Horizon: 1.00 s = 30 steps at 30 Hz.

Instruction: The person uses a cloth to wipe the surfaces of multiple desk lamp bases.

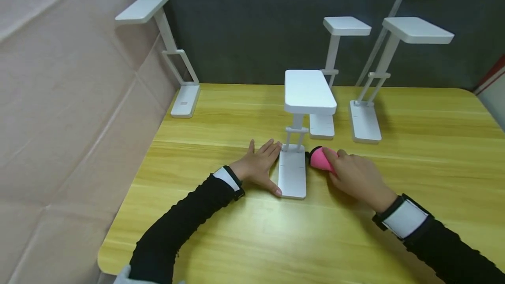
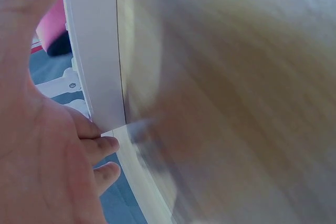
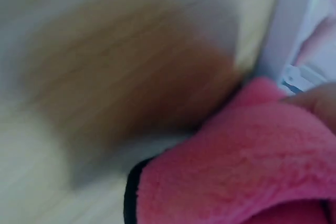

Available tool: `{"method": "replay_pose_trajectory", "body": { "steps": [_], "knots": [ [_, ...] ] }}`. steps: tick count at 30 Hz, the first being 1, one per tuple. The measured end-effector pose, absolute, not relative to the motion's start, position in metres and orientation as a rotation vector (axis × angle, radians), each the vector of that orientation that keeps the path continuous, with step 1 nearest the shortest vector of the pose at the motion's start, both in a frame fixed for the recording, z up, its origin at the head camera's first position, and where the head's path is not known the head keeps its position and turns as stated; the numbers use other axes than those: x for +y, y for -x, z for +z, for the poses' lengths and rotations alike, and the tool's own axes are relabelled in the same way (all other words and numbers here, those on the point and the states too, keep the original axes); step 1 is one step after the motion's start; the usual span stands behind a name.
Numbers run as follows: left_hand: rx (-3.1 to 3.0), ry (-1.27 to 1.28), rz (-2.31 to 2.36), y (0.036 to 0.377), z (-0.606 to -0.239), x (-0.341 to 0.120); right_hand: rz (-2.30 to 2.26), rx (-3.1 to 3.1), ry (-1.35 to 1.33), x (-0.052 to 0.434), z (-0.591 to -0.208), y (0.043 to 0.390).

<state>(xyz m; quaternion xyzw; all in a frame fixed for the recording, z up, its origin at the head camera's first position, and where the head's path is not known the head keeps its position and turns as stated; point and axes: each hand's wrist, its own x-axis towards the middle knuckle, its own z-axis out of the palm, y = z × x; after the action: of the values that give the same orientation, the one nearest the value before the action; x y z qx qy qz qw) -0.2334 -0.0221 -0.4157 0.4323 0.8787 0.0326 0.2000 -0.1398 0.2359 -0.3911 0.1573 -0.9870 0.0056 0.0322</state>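
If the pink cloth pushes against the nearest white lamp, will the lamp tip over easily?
Probably somewhat. The lamp carries a wide head on a thin stem over a narrow base, so it looks top-heavy. The left hand rests against the base, likely steadying it. The pink cloth looks soft and should push gently.

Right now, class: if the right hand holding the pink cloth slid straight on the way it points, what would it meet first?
Probably the nearest white lamp: the right hand aims the pink cloth at its base.
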Motion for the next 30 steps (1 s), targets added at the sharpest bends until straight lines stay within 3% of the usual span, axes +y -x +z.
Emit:
{"method": "replay_pose_trajectory", "body": {
  "steps": [5,11,30],
  "knots": [
    [2.456,-1.224,0.101,0.231,-0.420,-0.019,-0.037,-3.042,-0.383,0.223,-0.402,0.152],
    [2.470,-1.215,0.083,0.229,-0.417,-0.018,-0.060,-2.989,-0.471,0.217,-0.407,0.153],
    [2.463,-1.196,0.041,0.235,-0.416,-0.019,-0.107,-2.913,-0.879,0.219,-0.401,0.105]
  ]
}}
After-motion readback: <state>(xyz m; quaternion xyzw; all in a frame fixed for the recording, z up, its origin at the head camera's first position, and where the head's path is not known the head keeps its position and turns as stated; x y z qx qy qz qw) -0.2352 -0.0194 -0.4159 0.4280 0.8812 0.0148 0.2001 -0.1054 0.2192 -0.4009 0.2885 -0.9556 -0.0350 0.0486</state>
